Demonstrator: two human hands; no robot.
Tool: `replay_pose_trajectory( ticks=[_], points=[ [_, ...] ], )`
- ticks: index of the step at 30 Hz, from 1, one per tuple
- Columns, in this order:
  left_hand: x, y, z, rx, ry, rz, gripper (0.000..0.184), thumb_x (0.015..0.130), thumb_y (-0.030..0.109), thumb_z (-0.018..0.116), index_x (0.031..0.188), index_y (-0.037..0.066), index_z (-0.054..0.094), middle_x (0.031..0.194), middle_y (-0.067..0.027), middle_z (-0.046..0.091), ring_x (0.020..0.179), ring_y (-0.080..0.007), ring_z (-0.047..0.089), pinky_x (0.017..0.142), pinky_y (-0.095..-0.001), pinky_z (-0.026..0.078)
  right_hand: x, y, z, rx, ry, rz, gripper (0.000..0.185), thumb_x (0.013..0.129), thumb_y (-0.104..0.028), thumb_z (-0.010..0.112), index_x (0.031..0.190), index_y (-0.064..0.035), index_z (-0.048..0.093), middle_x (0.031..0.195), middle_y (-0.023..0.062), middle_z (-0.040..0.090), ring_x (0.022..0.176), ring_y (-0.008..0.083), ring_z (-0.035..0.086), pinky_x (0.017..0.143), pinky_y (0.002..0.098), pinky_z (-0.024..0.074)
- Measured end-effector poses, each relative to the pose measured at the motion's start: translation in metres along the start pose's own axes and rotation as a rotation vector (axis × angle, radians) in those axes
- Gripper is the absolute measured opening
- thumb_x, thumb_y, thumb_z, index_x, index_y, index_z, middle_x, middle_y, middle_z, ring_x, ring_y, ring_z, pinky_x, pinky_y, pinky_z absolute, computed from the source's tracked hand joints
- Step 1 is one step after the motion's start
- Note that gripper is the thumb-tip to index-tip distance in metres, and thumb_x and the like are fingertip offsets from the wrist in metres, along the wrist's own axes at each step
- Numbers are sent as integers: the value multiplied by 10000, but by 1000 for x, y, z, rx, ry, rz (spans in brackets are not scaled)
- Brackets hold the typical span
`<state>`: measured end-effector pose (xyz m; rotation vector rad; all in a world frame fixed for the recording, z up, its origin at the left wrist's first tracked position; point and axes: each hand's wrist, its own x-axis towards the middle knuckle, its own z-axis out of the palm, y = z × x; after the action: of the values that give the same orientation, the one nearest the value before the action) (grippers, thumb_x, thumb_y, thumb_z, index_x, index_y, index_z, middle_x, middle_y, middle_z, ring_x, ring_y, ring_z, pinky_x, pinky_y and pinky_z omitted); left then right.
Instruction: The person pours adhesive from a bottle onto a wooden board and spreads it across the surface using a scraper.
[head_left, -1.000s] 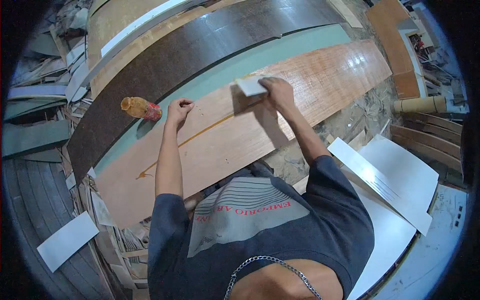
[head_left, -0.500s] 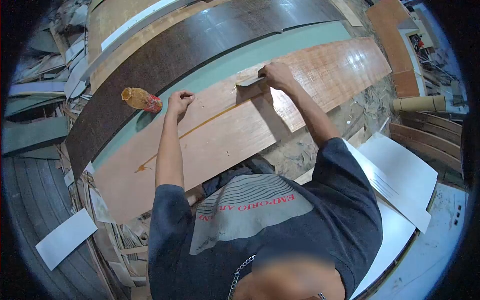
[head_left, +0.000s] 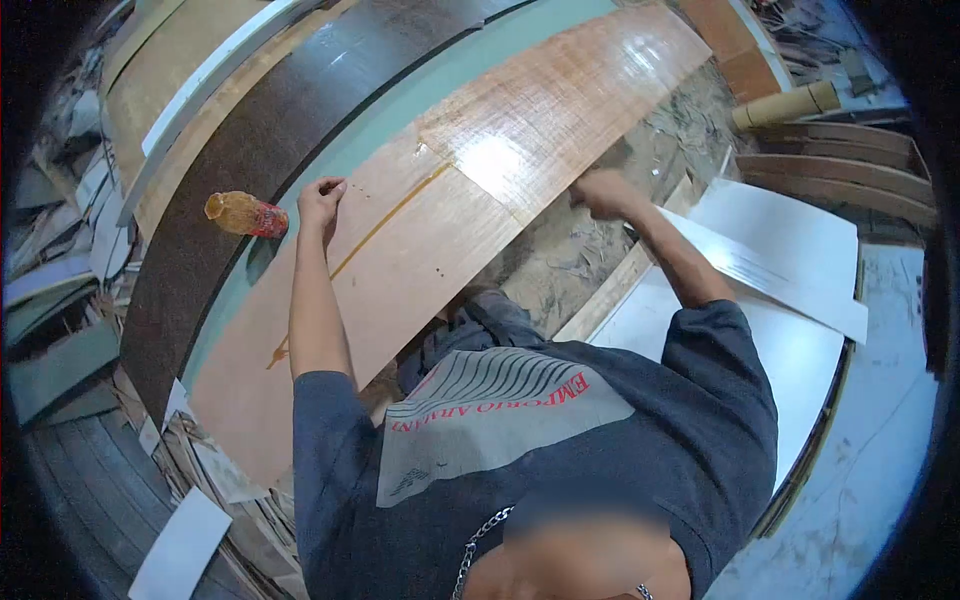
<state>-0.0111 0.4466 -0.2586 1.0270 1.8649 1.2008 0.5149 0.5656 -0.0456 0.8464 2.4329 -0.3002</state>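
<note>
Head view: my left hand (head_left: 320,203) is loosely curled at the far edge of the wooden board (head_left: 400,270), its fingertips turned towards the thumb; I cannot tell whether they pinch anything or touch the wood. My right hand (head_left: 602,193), blurred, is closed in beside the board's near edge, above scraps (head_left: 575,265); its fingertips are hard to make out, and I cannot tell what, if anything, they grip. The board bears an amber line (head_left: 390,222) and a glossy coating on its right part; its lower left portion is partly hidden by my forearm. The red-labelled bottle (head_left: 247,215) is left of my left hand, its base beside the green strip (head_left: 375,135); the dark panel (head_left: 240,160) is cut off above.
</note>
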Motion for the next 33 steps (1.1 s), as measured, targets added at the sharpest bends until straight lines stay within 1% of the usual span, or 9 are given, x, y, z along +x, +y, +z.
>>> replay_pose_trajectory(
  ticks=[3, 4, 7, 9, 14, 18, 22, 26, 33],
  points=[
    [-2, -7, -5, -2, -24, 41, 190, 834, 129, 736, 998, 36, 755, 869, -86, 744, 799, -159, 693, 761, -300, 532, -31, 7, 87, 161, -18, 237, 407, 695, -25, 642, 1054, -181, 752, 988, 127, 729, 931, 359, 682, 769, 437, 538],
    [-2, -3, -10, 27, -26, 56, 201, 843, 134, 725, 1017, 36, 749, 883, -89, 745, 815, -168, 698, 777, -303, 534, -42, 4, 81, 208, -13, 258, 371, 720, -4, 628, 1048, -134, 740, 962, 138, 730, 900, 309, 698, 762, 397, 535],
    [-32, 18, -22, 158, 62, 140, 218, 857, 134, 700, 1051, 41, 738, 916, -101, 745, 859, -189, 705, 821, -310, 533, -56, -8, 50, 595, 124, 225, 306, 753, 18, 621, 1030, -68, 718, 933, 133, 725, 858, 225, 691, 752, 351, 520],
    [-52, 39, -34, 260, 45, 161, 225, 863, 137, 688, 1059, 34, 730, 962, -121, 743, 902, -208, 706, 856, -321, 528, -51, -40, 9, 1027, 423, 10, 308, 768, 53, 601, 1045, -31, 705, 918, 118, 718, 866, 175, 668, 777, 315, 513],
    [-63, 49, -42, 345, 61, 136, 228, 855, 145, 697, 1040, 17, 731, 977, -131, 741, 907, -218, 704, 861, -332, 526, 47, -80, -39, 915, 685, -186, 395, 787, 78, 585, 1139, -58, 702, 1015, 123, 731, 975, 207, 677, 864, 302, 505],
    [-66, 50, -38, 145, 72, 5, 237, 844, 132, 707, 1038, -2, 728, 953, -128, 739, 886, -184, 688, 833, -316, 526, 124, -96, -41, 435, 852, -165, 457, 711, 19, 636, 1129, -143, 725, 1138, 84, 709, 1044, 289, 672, 884, 351, 539],
    [-71, 70, -39, 184, 88, -9, 203, 845, 74, 704, 1028, -8, 731, 952, -120, 737, 881, -181, 682, 821, -308, 525, 165, -97, -40, 167, 979, -208, 413, 748, -43, 637, 1132, -172, 720, 1159, 38, 704, 1082, 261, 657, 892, 375, 541],
    [-74, 80, -40, 150, 69, -48, 202, 846, 67, 712, 1031, -12, 732, 948, -121, 734, 878, -179, 678, 825, -308, 525, 189, -95, -37, 94, 972, -223, 279, 858, -161, 612, 1125, -181, 689, 1146, 9, 693, 1115, 206, 615, 938, 365, 475],
    [-68, 60, -39, 90, 73, -70, 216, 842, 113, 730, 1028, 4, 739, 967, -111, 734, 884, -166, 674, 816, -306, 528, 185, -108, -40, 132, 851, -194, 289, 876, -207, 598, 1146, -172, 692, 1205, 20, 679, 1158, 214, 604, 1001, 393, 452]
  ],
)
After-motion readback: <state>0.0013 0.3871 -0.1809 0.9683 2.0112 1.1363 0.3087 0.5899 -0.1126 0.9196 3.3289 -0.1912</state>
